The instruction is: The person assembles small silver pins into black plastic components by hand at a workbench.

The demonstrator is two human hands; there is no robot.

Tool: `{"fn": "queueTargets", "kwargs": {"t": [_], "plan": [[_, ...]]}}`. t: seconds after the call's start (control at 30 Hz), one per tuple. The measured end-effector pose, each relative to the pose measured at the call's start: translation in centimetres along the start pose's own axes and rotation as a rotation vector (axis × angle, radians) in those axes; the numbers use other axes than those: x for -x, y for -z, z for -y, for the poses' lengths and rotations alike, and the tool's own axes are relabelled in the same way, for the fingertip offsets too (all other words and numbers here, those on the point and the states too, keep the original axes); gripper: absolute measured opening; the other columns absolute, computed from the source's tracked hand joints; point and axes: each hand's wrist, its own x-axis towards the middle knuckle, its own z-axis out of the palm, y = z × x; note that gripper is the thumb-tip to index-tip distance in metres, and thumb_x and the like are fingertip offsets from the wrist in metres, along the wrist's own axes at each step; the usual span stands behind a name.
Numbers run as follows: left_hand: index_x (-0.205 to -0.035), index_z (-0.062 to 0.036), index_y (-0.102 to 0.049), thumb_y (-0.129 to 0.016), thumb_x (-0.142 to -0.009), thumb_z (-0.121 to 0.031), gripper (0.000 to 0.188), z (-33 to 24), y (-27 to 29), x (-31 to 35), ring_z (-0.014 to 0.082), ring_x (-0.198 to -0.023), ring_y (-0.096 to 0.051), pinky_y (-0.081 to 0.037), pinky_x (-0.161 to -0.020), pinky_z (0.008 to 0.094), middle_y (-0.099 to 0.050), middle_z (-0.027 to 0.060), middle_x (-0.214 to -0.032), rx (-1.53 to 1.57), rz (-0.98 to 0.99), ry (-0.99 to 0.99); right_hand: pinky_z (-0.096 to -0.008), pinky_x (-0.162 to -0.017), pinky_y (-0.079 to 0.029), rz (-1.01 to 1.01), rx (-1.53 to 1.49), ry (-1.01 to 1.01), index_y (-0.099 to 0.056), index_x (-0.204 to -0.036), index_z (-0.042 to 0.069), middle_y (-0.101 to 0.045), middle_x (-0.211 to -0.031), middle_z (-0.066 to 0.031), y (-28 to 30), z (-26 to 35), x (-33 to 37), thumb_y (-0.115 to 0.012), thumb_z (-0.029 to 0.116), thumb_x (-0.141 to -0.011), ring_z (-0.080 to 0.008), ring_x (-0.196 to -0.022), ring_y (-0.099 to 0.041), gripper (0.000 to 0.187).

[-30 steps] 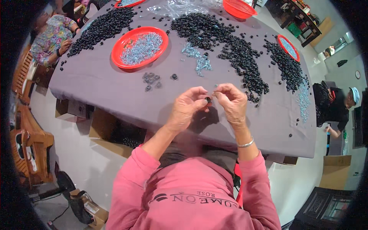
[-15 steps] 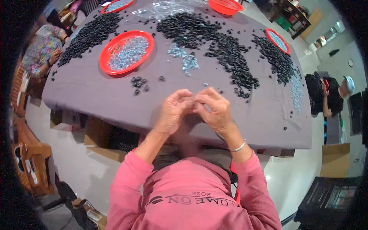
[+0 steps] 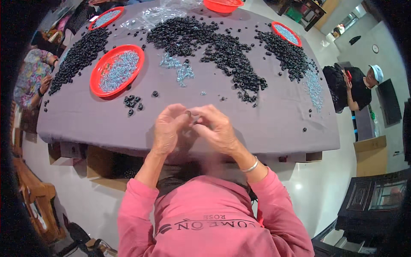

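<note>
Over the near edge of the grey-covered table, my left hand and my right hand meet with fingertips pinched together. A small dark round piece shows at the left fingertips, like the loose black ones on the table. My right fingers close on something small beside it, too blurred to make out. Just beyond my left hand lies a little group of black round pieces, with a single one apart. A small silvery heap of tiny metal-looking parts lies farther off.
A red tray of silvery parts stands at left. Large black heaps spread across the middle, left and right. More red trays and clear plastic are at the far side. People are at left and right.
The whole view has shifted, so the table's contents appear farther left. My hands still work together; a dark round piece now shows at the left fingertips.
</note>
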Motion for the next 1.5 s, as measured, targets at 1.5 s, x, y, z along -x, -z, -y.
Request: {"fn": "queueTargets", "kwargs": {"t": [1.5], "plan": [[-0.103, -0.0019, -0.060, -0.056, -0.087, -0.003, 0.017, 0.5, 1.0, -0.4, 0.0109, -0.082, -0.058, -0.049, -0.070, 0.0233, -0.061, 0.0044, -0.093, 0.073, 0.098, 0.088, -0.0209, -0.063, -0.048, -0.105, 0.222, 0.037, -0.061, -0.081, 0.000, -0.063, -0.071, -0.0018, 0.0, -2.4, -3.0, -0.063, -0.003, -0.071, -0.0068, -0.066, -0.060, 0.010]]}}
